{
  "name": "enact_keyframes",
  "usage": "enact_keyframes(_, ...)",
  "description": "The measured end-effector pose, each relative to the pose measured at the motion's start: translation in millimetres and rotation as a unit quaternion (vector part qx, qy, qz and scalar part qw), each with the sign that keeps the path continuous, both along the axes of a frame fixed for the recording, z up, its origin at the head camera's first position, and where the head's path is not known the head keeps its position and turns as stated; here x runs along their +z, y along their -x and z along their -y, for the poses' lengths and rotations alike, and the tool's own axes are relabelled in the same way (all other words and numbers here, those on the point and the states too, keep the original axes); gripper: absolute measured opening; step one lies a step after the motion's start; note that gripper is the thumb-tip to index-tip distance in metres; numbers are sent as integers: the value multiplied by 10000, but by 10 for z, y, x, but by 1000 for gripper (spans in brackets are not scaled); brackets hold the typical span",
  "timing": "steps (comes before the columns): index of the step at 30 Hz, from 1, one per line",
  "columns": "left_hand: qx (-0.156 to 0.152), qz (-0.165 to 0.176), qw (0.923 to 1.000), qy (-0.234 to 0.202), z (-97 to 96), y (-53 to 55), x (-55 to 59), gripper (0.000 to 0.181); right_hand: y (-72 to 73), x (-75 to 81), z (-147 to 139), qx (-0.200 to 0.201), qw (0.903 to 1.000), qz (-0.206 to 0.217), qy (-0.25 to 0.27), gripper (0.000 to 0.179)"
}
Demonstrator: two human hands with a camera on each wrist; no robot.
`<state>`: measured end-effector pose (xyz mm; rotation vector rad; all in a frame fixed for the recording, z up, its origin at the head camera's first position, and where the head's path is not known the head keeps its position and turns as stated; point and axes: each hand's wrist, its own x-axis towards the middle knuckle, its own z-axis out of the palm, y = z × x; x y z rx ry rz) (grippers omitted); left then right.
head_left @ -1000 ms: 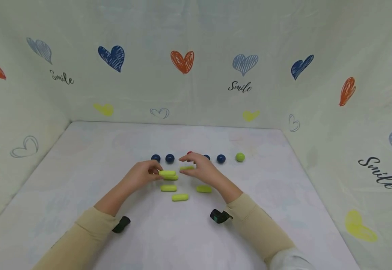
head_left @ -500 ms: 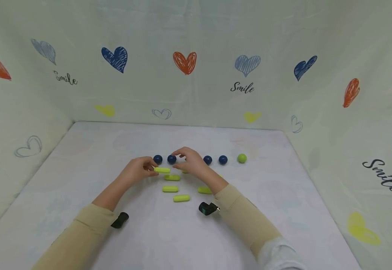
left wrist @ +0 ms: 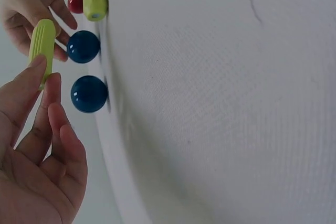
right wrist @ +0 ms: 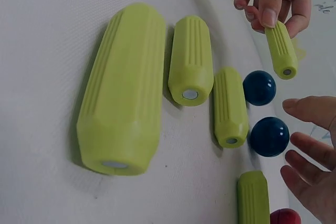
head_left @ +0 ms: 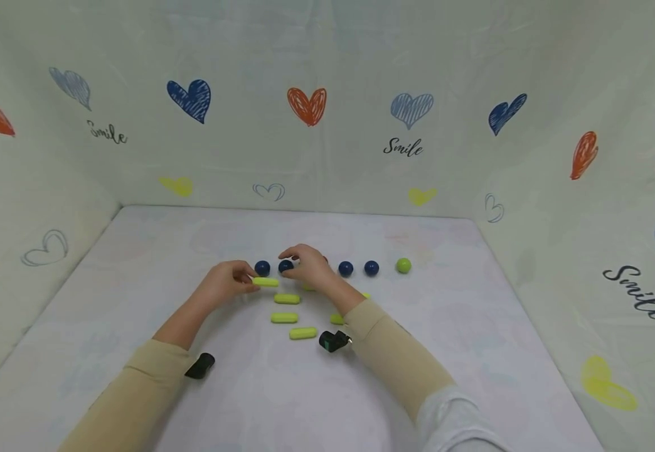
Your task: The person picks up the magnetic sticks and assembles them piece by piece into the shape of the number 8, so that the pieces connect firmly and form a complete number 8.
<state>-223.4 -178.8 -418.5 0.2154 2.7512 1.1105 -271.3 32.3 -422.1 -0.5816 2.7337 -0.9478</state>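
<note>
My left hand [head_left: 227, 284] pinches one end of a yellow-green magnetic rod [head_left: 266, 282] between thumb and fingertips, raised over the table. The rod's free end, with a small metal disc, points towards the right hand. My right hand [head_left: 312, 269] has its fingers spread around a dark blue ball [right wrist: 269, 136], fingertips right at its side, seen in the right wrist view. A second blue ball [head_left: 262, 268] lies to the left, by the left fingertips. Behind the right hand, a red ball [left wrist: 76, 1] is mostly hidden in the head view but shows in the left wrist view.
Several more rods lie on the white table, among them a near rod [head_left: 303, 333] and a middle rod [head_left: 285, 317]. Two blue balls, one here [head_left: 346, 269], and a green ball [head_left: 403, 265] continue the row rightwards. A black wrist camera [head_left: 333, 341] hangs below the right sleeve.
My left hand has lifted the rod off beside another one and moved it left and slightly away. The right hand has moved left from near the red ball to the second blue ball.
</note>
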Motion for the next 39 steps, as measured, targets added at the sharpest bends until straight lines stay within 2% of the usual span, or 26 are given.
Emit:
enact_keyframes(7, 155, 204, 9997, -52, 32, 30, -10, 20, 94, -40, 73, 115, 9999, 119, 14, 35)
enact_keyframes(14, 220, 212, 9995, -36, 43, 47, -11, 20, 130, -85, 96, 43, 9999, 155, 22, 31)
enact_keyframes(24, 307, 321, 9990, -69, 30, 23, -24, 20, 84, -129, 76, -39, 9993, 299, 205, 29)
enact_keyframes(33, 268, 217, 9993, -151, 36, 58, -30, 20, 36, -73, 31, -140, 9981, 417, 431, 29)
enact_keyframes(39, 261, 211, 9994, -112, 38, 51, -39, 20, -14, -112, -20, -153, 9979, 437, 451, 32)
